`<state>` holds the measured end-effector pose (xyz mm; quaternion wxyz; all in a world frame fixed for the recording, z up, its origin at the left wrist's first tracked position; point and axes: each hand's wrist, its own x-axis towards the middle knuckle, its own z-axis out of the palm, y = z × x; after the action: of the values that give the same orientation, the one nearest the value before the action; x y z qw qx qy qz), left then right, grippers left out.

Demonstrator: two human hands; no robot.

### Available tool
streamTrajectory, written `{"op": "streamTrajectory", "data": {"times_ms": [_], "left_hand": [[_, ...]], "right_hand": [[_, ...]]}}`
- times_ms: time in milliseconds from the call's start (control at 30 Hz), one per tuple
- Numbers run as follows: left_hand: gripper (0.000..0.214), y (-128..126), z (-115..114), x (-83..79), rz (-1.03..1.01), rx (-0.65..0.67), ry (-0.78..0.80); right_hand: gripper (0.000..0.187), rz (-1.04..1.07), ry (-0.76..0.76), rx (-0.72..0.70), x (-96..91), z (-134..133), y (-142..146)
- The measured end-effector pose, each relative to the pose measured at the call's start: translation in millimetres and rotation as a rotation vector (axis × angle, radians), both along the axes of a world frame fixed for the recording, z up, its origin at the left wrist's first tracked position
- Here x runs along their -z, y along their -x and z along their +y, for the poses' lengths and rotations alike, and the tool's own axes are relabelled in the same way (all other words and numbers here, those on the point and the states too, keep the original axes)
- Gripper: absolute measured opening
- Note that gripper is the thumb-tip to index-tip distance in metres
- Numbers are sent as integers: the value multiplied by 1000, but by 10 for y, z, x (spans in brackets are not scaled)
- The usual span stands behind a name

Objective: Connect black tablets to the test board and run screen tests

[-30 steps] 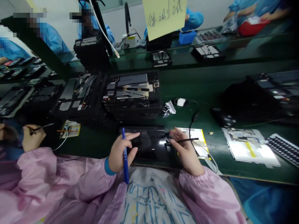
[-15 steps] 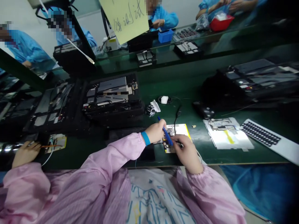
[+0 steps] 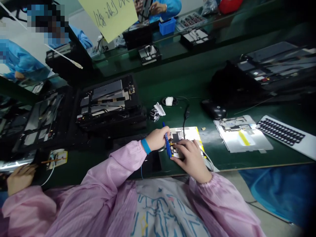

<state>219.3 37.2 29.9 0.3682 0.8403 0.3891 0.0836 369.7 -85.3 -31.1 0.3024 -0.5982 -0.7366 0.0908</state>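
My left hand (image 3: 158,139), with a blue band at the wrist, grips a slim blue pen-shaped tool (image 3: 167,141). Its lower end points down at the edge of an opened tablet assembly (image 3: 189,132), which has a white panel, yellow edging and a small circuit board. Over the right part of this assembly lies my right hand (image 3: 191,159), fingers stretched and apart, fingertips on the board area and thumb close to the tool's lower end. A black cable (image 3: 185,118) runs onto the assembly from behind. My right fingers partly hide the board.
Black trays (image 3: 111,112) of device parts stand left, with more at right. A black mouse (image 3: 214,110), a silver panel (image 3: 243,135) and a white keyboard (image 3: 283,133) lie to the right. At far left is a co-worker's hand (image 3: 21,177). A yellow note (image 3: 111,19) hangs ahead.
The view has shifted slightly. My right hand has spread from a pinch near the tool's tip to lie across the board. The blue tool now stands more upright, at the assembly's left edge.
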Motion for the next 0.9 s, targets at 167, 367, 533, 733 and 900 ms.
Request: {"op": "streamTrajectory", "data": {"times_ms": [167, 367, 533, 733, 900], "left_hand": [[13, -49, -42, 43, 186, 56, -112], [9, -99, -69, 33, 305, 66, -178], [11, -129, -94, 27, 371, 96, -236], [13, -138, -98, 22, 393, 112, -250], [12, -139, -105, 27, 362, 97, -231]], "right_hand": [[32, 0, 20, 8, -5, -9, -5], [32, -26, 39, 9, -19, -11, 2], [31, -29, 37, 11, -8, -7, -1], [31, -13, 37, 12, -12, -8, -6], [30, -4, 38, 12, -18, -4, -6]]}}
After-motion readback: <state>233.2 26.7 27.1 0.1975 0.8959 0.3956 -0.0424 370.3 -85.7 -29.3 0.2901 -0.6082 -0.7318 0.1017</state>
